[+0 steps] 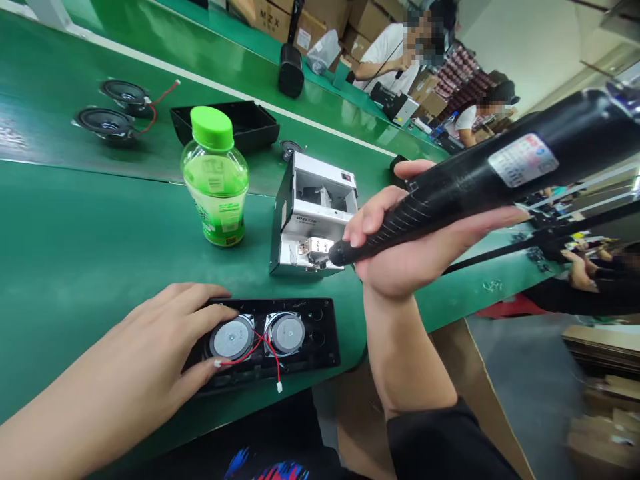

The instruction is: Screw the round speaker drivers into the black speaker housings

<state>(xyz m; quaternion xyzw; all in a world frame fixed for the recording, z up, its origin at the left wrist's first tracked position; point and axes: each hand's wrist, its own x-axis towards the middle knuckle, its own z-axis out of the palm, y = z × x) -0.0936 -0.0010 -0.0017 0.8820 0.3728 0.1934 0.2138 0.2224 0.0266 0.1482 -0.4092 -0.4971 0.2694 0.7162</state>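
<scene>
My left hand (167, 340) is wrapped round the left end of a black speaker housing (323, 333) that lies near the table edge. Two round speakers with silver magnets sit in it, the left one (231, 339) beside my fingers and the right one (287, 333) further along. Thin red wires (278, 365) with white plugs cross over them. In my right hand (407, 257) is a black electric screwdriver (450, 180), gripped along its body. Its tip is at the front of a silver screw feeder (323, 217), by the small metal outlet; exact contact cannot be made out.
A green-capped bottle (215, 180) stands left of the feeder. Behind it are an open black housing (250, 127) and loose speakers (107, 122). Across the line, a person (385, 53) works near cardboard boxes (275, 20). More people sit to the right.
</scene>
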